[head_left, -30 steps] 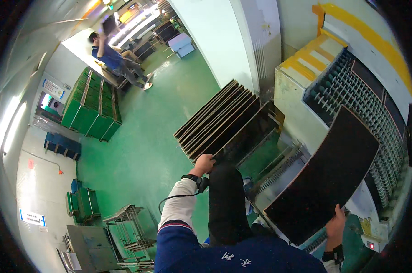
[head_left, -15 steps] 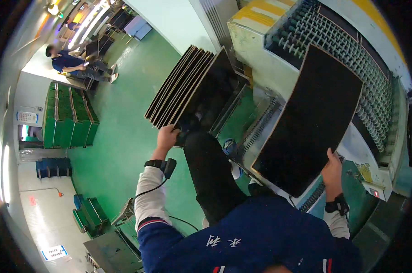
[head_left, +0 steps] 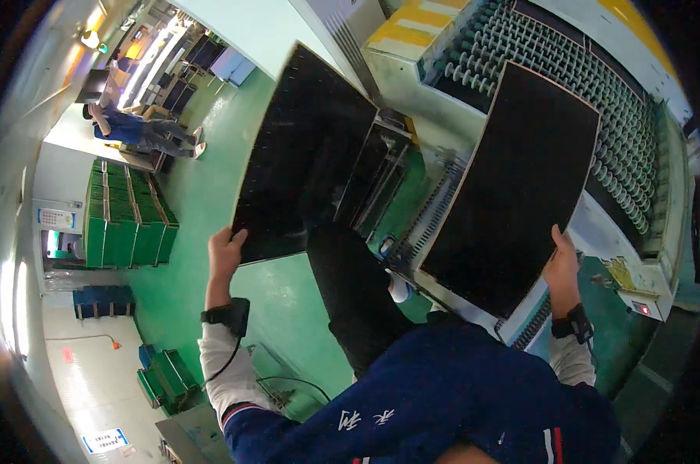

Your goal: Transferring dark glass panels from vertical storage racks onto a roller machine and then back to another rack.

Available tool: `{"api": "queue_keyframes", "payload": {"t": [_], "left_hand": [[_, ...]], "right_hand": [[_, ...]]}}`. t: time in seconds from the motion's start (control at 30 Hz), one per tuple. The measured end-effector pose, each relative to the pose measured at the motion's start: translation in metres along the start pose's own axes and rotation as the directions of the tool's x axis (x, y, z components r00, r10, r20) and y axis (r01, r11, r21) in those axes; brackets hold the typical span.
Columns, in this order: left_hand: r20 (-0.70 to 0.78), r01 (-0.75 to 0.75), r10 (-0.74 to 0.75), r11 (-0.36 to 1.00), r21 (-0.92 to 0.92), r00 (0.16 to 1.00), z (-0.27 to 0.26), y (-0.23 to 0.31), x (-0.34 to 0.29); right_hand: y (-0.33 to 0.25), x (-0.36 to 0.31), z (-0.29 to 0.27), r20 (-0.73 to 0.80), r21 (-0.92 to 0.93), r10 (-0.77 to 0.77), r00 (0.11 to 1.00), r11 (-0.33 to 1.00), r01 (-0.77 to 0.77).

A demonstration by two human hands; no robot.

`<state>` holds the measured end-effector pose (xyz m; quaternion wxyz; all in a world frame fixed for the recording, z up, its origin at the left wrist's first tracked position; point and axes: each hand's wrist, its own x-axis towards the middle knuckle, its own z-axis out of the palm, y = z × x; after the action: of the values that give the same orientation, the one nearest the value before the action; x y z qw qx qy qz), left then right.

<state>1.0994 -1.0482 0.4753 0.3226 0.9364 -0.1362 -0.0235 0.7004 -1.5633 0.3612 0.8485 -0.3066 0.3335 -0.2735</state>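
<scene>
My left hand (head_left: 226, 254) grips the near left corner of a large black rectangular panel (head_left: 300, 155) with a thin light edge. That panel leans at a slant in front of me and hides the stack behind it. My right hand (head_left: 560, 264) is closed on the near right edge of a second black panel (head_left: 516, 189). This one lies slanted over the machine's infeed end, its far part over the rollers (head_left: 481, 66). Both thumbs lie on the panel faces, and the other fingers are partly hidden beneath.
A toothed rail (head_left: 435, 209) runs along the machine's near side, with a metal rack (head_left: 385, 178) left of it. Green crates (head_left: 129, 224) stand stacked at the left. Farther back, another person (head_left: 137, 127) is by a lit bench. My leg (head_left: 358, 286) is between the panels.
My left hand has moved left, drawing a panel away from the stack and across it. The right-hand panel has shifted slightly left in view. The person at the back has raised an arm.
</scene>
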Motion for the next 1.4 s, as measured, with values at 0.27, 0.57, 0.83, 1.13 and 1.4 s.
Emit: {"api": "queue_keyframes", "payload": {"t": [0.27,0.57,0.83,1.13,1.4], "left_hand": [[-0.170,0.052,-0.085,0.980,-0.190,0.982,-0.095,0.047,-0.067],[-0.264,-0.040,-0.151,0.798,-0.601,0.953,-0.084,0.087,-0.099],[-0.070,0.004,-0.125,0.514,-0.858,0.990,-0.008,0.109,-0.105],[-0.047,-0.008,-0.083,0.415,-0.910,0.995,0.019,0.114,-0.142],[-0.082,-0.009,-0.142,0.449,-0.894,0.986,0.014,0.079,-0.153]], "right_hand": [[-0.023,-0.001,0.011,0.004,-0.112,-0.088,0.996,0.990,0.088],[-0.075,0.025,-0.003,-0.093,0.144,-0.087,0.992,0.985,0.100],[-0.114,0.034,-0.012,-0.114,0.209,-0.253,0.961,0.939,0.272],[-0.153,0.141,-0.023,-0.146,0.398,-0.244,0.959,0.873,0.283],[-0.163,0.223,-0.002,-0.065,0.481,-0.381,0.922,0.798,0.363]]}}
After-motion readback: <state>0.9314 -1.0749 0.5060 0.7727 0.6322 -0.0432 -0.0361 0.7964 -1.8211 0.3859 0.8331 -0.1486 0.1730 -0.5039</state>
